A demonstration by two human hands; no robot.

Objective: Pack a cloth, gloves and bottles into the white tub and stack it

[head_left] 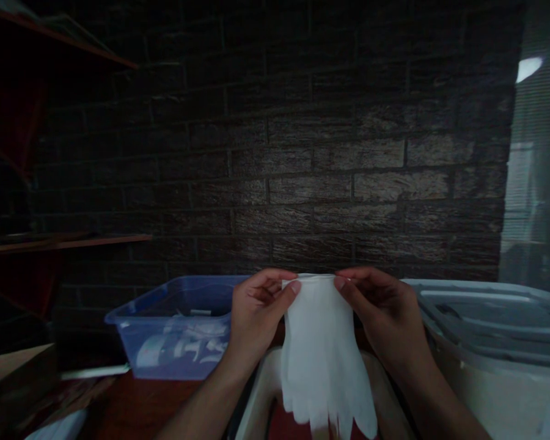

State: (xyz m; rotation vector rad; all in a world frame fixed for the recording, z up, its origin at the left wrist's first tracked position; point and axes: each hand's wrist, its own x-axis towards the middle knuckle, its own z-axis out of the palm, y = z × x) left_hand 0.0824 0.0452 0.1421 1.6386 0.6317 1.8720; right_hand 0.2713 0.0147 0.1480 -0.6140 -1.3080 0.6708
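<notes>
The left hand (pixel 259 311) pinches one corner of the cuff (pixel 317 278) and the right hand (pixel 389 311) the other; the white glove (pixel 321 348) hangs between them, above a pale-rimmed object (pixel 260 394); level pinches and a light, even pull seem best, as a lopsided tug could skew the cuff; beyond, a blue bin (pixel 129 337) stands left, a lidded tub (pixel 497 391) right; behind is a brick wall (pixel 330 165).

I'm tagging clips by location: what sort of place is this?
Probably an indoor storage or work corner: a blue plastic bin, a lidded container and shelves stand by a dark brick wall.
</notes>
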